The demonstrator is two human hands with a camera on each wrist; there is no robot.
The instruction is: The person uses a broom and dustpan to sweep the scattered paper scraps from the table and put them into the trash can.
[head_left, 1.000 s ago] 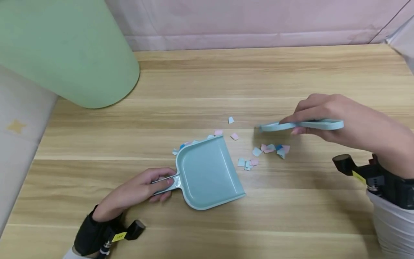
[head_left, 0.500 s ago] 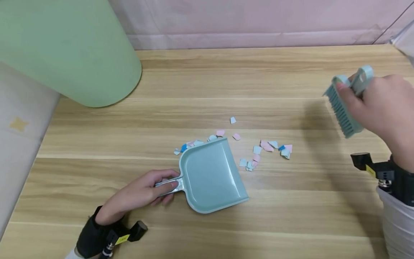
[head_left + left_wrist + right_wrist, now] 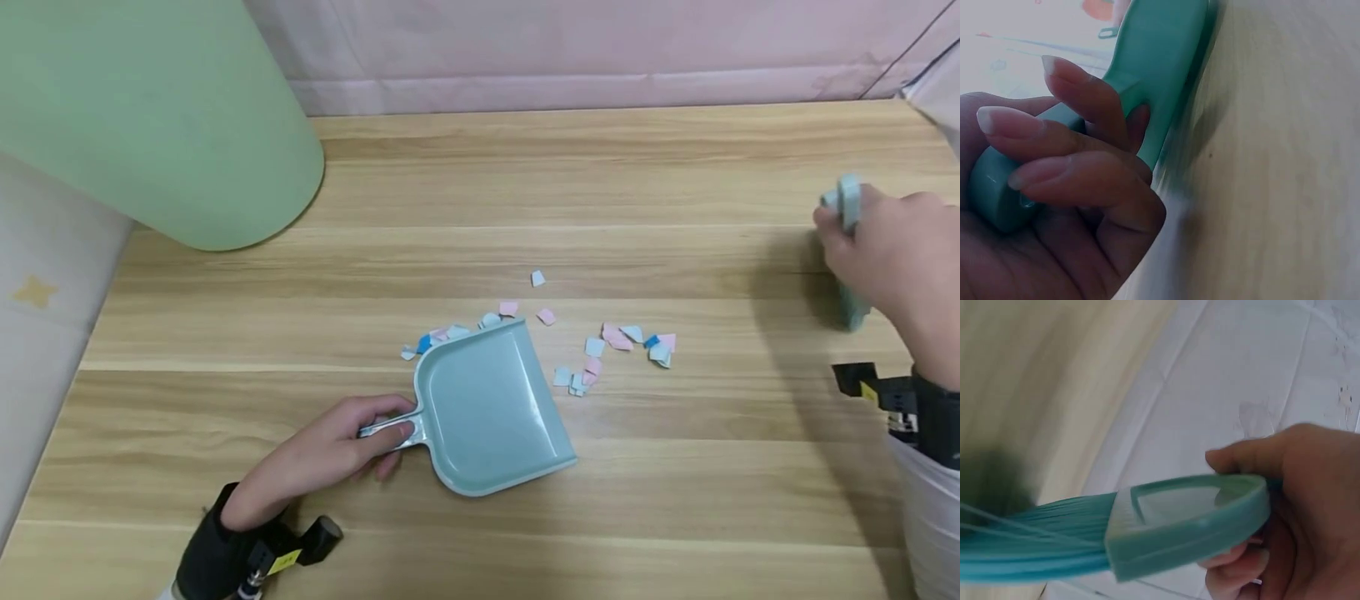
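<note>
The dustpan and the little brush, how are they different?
The dustpan lies flat on the wooden table, near the paper scraps; the brush is off by the table's right edge. The left hand grips the dustpan by its handle; the right hand wraps round the brush, hiding most of it. The dustpan is a wide, smooth scoop; the brush has fine bristles. Both are the same pale teal plastic.

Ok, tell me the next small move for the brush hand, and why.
Probably bring the right hand and its brush back left, down onto the table beyond the paper scraps. The brush is off to the right, away from them, while the left hand holds the dustpan by its handle, flat and empty beside the scraps.
</note>
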